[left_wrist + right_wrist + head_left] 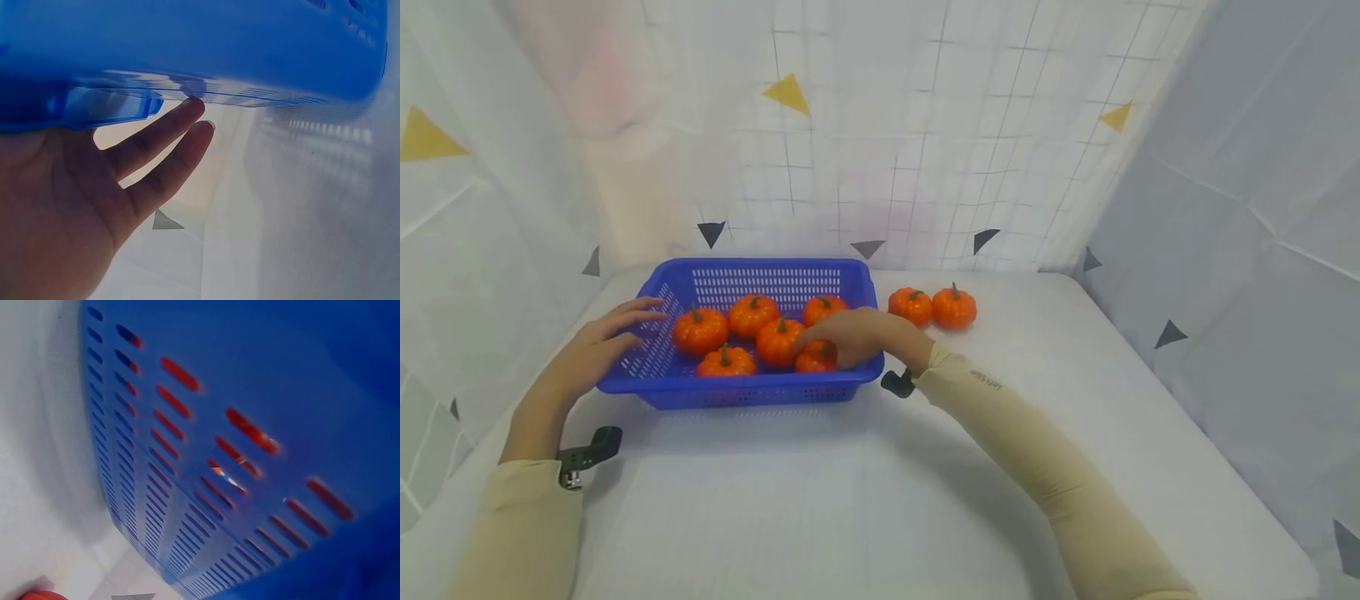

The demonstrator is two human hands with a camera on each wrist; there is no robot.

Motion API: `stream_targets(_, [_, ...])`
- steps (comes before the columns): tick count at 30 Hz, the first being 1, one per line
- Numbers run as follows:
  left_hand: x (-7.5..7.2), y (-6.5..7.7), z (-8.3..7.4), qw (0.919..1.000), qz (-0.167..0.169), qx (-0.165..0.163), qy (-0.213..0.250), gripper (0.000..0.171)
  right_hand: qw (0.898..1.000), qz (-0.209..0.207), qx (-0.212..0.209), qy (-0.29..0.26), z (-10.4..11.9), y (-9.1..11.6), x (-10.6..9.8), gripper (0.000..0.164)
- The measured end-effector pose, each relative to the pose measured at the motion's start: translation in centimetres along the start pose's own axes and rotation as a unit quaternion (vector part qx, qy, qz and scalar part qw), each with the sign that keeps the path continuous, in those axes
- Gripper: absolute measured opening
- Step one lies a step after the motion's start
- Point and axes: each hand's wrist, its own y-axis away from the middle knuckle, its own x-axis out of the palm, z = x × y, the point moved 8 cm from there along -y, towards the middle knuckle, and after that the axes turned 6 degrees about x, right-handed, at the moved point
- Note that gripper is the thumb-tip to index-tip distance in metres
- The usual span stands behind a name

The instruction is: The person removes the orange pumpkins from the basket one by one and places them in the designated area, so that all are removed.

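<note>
A blue plastic basket (741,392) with slotted walls holds several small orange pumpkins (700,332). My right hand (853,335) reaches over its right rim and grips a pumpkin (816,358) at the front right corner, partly covered by the fingers. The right wrist view shows the basket wall (206,444) close up, with orange behind its slots; the hand is hidden there. At the basket's left end is my left hand (587,350), its fingers extended over the rim. In the left wrist view, two fairly straight fingers (165,169) of it lie along the basket's outside.
Two more pumpkins (953,308) sit side by side on the white table (760,517), right of the basket. White sheeting (880,125) with grid lines and triangles hangs behind the table, and more stands at both sides.
</note>
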Motion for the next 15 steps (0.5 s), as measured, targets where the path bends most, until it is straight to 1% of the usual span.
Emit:
stream_targets(5, [0.0,0.0,0.1,1.0,0.0,0.0,0.004,0.044,0.997,-0.022,-0.058,-0.034,0.6,0.7,-0.8,0.054])
stream_targets(8, [0.0,0.0,0.1,1.0,0.002,0.001,0.003,0.044,0.995,-0.035,-0.082,-0.05,0.7,1.1,-1.2,0.058])
stream_targets(11, [0.0,0.1,0.0,1.0,0.004,-0.003,0.002,0.044,0.993,-0.045,-0.082,-0.071,0.6,1.4,-1.6,0.063])
stream_targets(15, [0.0,0.1,-0.1,1.0,0.003,-0.005,0.002,0.044,0.992,-0.054,-0.064,-0.094,0.1,1.6,-1.8,0.067])
